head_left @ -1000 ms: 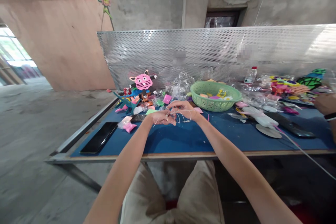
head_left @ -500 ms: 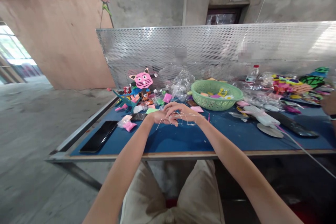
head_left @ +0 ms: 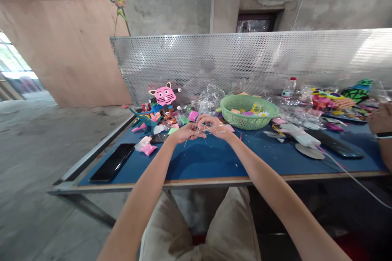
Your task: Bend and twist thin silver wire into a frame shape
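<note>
- While a perforated metal panel (head_left: 171, 59) stands along its far side, the blue bench (head_left: 211, 167) carries a crowded row of craft pieces; its near strip, under the forearms, is mostly bare.
- Both forearms reach forward over the front edge and converge, so the hands meet above the bench's middle.
- Beyond the right hand (head_left: 215, 125) sits a green basket (head_left: 241, 122) with colourful pieces inside.
- Clear plastic wrapping (head_left: 209, 100) is heaped behind the hands, left of the basket.
- A black phone (head_left: 112, 163) lies near the left corner; at the far right another person's hand (head_left: 379, 120) shows.
- A pink cat-faced figure (head_left: 164, 95) leans at the back left.
- The left hand (head_left: 185, 132) is turned partly palm-up, its fingers curled closed on the wire; the right arches over from the other side, fingers bent, tips pinching near the left's.
- Between the two hands is the wire (head_left: 208, 132): thin, pale, bent into loose open loops, with straight ends poking downward. The fingers hide part of it; exactly which strands each pinches is too small to tell.
</note>
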`<state>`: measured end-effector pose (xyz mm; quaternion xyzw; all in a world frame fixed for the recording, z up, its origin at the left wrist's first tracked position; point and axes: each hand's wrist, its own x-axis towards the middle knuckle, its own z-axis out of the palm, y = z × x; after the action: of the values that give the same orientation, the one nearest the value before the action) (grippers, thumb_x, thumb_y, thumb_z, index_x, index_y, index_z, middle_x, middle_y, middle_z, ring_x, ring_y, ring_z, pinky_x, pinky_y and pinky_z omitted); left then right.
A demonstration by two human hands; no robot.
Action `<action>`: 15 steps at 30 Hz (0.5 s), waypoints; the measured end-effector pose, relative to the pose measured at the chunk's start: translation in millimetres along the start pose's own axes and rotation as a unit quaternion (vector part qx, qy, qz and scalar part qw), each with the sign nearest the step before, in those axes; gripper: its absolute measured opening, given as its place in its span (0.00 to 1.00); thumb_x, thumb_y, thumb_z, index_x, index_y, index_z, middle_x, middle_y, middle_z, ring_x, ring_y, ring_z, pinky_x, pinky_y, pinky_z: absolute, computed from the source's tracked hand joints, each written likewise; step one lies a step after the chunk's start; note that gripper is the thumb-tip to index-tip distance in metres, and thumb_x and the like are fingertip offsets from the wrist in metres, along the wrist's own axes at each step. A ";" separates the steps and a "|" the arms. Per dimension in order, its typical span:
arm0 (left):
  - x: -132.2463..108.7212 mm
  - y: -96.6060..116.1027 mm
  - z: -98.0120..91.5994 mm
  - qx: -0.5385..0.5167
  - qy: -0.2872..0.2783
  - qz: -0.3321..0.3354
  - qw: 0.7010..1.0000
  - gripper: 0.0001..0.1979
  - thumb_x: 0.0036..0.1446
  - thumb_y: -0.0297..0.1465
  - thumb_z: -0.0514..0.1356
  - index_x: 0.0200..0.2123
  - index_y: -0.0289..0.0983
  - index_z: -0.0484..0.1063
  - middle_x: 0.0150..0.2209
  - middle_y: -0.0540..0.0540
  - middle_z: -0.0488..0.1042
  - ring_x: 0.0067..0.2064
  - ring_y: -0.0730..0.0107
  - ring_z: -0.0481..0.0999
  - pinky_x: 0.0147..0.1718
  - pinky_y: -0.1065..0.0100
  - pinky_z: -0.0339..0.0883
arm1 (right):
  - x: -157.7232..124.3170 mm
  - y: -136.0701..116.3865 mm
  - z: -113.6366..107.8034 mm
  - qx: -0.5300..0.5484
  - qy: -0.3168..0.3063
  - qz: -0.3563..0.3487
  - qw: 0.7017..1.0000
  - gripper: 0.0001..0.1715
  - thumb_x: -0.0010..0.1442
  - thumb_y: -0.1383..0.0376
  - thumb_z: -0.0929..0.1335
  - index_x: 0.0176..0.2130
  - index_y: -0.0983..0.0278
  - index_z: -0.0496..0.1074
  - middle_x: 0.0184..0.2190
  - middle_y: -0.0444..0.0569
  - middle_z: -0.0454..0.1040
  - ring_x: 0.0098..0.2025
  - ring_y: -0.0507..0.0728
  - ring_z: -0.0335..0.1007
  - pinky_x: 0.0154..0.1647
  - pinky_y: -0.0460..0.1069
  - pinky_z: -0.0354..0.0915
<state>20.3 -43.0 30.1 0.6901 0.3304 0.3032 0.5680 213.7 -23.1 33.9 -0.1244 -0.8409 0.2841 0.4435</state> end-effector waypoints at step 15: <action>8.7 -8.5 -3.8 -0.046 0.104 0.020 0.993 0.19 0.40 0.34 0.74 0.34 0.33 0.75 0.28 0.45 0.76 0.20 0.84 0.59 0.19 0.75 0.44 | 0.1 19.8 -1.8 0.006 0.132 0.033 0.991 0.17 0.58 0.51 0.72 0.31 0.62 0.74 0.36 0.48 0.72 0.40 0.56 0.68 0.48 0.52 0.64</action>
<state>21.6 -32.7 22.7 0.6347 0.3598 0.3990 0.5554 214.2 -6.4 23.1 -0.1857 -0.7689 0.2848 0.5414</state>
